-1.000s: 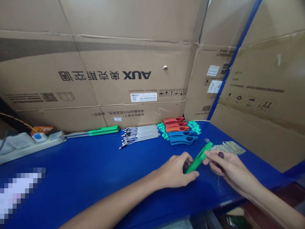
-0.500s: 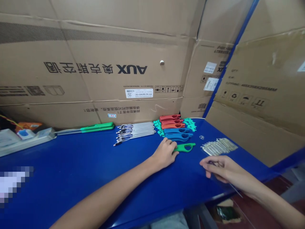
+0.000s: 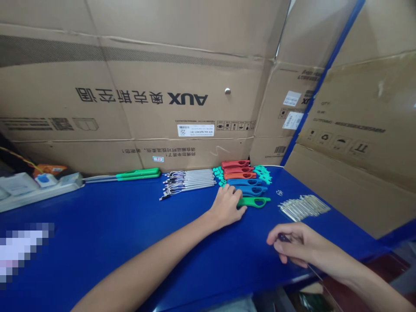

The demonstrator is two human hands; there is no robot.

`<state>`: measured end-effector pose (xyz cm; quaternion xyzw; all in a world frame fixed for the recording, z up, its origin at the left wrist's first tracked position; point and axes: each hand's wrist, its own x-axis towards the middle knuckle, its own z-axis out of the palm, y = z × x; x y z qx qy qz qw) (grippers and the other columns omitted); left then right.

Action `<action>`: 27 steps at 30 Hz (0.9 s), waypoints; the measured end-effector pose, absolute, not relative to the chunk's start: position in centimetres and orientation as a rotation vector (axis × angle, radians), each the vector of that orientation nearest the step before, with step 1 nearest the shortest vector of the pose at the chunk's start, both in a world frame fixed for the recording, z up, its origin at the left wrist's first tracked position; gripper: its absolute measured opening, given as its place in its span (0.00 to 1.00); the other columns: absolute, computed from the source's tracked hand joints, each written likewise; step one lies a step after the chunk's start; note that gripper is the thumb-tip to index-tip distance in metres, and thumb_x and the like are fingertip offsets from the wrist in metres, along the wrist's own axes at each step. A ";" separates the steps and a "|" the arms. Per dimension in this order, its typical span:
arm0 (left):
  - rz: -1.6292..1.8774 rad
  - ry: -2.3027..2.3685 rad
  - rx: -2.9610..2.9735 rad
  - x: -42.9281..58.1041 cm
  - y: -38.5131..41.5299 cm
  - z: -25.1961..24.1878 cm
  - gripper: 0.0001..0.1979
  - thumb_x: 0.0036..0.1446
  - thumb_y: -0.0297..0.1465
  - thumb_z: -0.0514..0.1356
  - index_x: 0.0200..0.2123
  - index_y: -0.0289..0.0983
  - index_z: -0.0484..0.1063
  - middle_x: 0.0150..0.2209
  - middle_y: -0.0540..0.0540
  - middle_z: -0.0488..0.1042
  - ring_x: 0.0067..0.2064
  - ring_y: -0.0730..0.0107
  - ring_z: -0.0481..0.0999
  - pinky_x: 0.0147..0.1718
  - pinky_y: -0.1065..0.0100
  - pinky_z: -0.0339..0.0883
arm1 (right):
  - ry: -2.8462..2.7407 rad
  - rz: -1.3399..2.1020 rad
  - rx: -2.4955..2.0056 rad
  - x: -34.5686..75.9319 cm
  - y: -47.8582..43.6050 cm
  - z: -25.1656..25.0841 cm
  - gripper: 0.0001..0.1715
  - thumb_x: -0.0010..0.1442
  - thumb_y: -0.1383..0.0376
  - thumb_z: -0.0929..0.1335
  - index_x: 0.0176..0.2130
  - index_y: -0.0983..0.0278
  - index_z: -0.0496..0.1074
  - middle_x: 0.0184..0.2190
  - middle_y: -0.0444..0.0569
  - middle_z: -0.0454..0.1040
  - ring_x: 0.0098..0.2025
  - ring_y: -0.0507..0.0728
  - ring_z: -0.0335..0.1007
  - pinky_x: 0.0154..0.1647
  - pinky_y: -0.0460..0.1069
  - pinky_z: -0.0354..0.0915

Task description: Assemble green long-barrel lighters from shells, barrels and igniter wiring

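Observation:
My left hand (image 3: 229, 206) is closed around the left end of a green plastic lighter handle (image 3: 258, 202) lying on the table; its right end, with an oval opening, sticks out past my fingers. My right hand (image 3: 297, 245) is curled in the air over the front right of the table. Its fingers wrap a screwdriver (image 3: 284, 237) with a dark handle, whose thin shaft points back below the wrist. Just beyond my left hand lie blue lighter handles (image 3: 251, 190), then an orange handle (image 3: 239, 176) and red handles (image 3: 235, 164).
Small turquoise parts (image 3: 262, 174) flank the handles. Metal tubes with wires (image 3: 198, 178) lie left of them, silvery rods (image 3: 303, 208) right. Two green-handled lighters (image 3: 139, 173) and a power strip (image 3: 42, 195) are farther left. Cardboard walls (image 3: 146, 65) border the blue table (image 3: 195, 268).
My right hand has come slightly nearer and turned, so more of the dark screwdriver handle shows. My left hand stays on the green lighter handle. The whole view has shifted slightly.

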<state>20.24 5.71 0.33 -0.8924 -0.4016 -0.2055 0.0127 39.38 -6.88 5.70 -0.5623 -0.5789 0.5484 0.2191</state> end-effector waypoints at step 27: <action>-0.010 -2.052 -2.032 -9.5 12.3 7.9 0.17 0.65 0.36 0.59 0.54 0.35 0.68 0.53 0.40 0.71 0.50 0.59 0.74 0.47 0.53 0.72 | -1.653 1.718 -1.086 31.0 -0.7 6.6 0.17 0.59 0.55 0.70 0.38 0.68 0.75 0.26 0.50 0.75 0.21 0.48 0.61 0.22 0.45 0.50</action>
